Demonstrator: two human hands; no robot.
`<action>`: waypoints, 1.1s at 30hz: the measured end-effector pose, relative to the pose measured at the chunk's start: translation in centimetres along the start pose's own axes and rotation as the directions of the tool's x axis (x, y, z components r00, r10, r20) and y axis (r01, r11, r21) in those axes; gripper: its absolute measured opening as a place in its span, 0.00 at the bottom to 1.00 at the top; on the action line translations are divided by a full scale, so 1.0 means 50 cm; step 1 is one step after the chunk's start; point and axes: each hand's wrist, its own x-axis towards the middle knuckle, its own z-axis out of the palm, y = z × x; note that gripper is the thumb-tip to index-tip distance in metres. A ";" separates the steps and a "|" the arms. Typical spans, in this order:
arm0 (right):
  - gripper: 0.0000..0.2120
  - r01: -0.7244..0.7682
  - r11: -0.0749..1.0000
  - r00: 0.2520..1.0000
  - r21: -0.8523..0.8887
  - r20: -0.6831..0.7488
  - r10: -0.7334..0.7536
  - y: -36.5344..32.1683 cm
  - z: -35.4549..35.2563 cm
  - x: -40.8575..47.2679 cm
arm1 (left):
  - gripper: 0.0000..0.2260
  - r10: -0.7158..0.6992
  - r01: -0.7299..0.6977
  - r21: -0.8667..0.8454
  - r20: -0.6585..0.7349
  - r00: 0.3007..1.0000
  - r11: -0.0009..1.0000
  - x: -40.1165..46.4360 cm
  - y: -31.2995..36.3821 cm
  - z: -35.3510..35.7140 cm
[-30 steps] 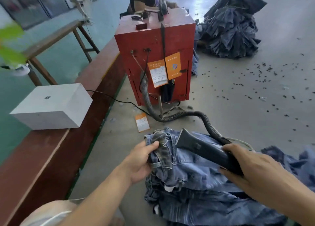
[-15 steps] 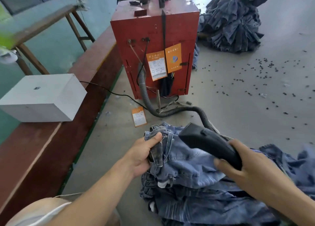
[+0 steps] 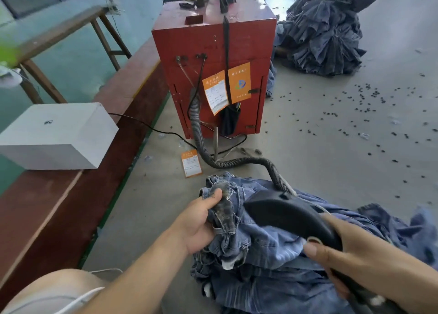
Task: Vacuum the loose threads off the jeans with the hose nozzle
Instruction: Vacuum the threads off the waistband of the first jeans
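vacuuming looks under way: jeans [image 3: 272, 249] heaped at 6 o'clock, below the red box [image 3: 213, 41]. the nozzle [image 3: 286, 215] lies across them, long axis 4 to 10, mouth toward 10. right hand [image 3: 355, 266] grips its handle; left hand [image 3: 199, 223] pinches a bunched edge. next, probably sweeping the mouth over that raised fold.

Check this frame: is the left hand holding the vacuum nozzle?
No: the left hand grips a bunched fold of the jeans, while the right hand holds the black nozzle.
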 end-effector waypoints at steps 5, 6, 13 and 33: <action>0.45 -0.015 0.992 0.998 -0.127 -0.056 0.008 0.003 0.022 -0.008 | 0.15 -0.002 0.002 -0.014 -0.016 1.000 1.000 0.004 0.005 0.003; 0.49 -0.033 0.985 0.995 -0.171 -0.097 0.017 0.008 0.028 -0.006 | 0.16 -0.012 0.013 -0.023 0.001 1.000 1.000 0.003 0.007 0.004; 0.33 -0.111 0.937 0.989 -0.332 -0.127 0.072 0.000 0.069 0.016 | 0.18 -0.021 0.020 0.015 0.046 0.999 1.000 -0.001 -0.004 0.014; 0.11 -0.017 0.996 0.993 -0.090 -0.120 0.006 0.011 0.071 0.070 | 0.17 0.010 -0.017 0.135 0.056 0.998 0.991 0.007 -0.025 0.008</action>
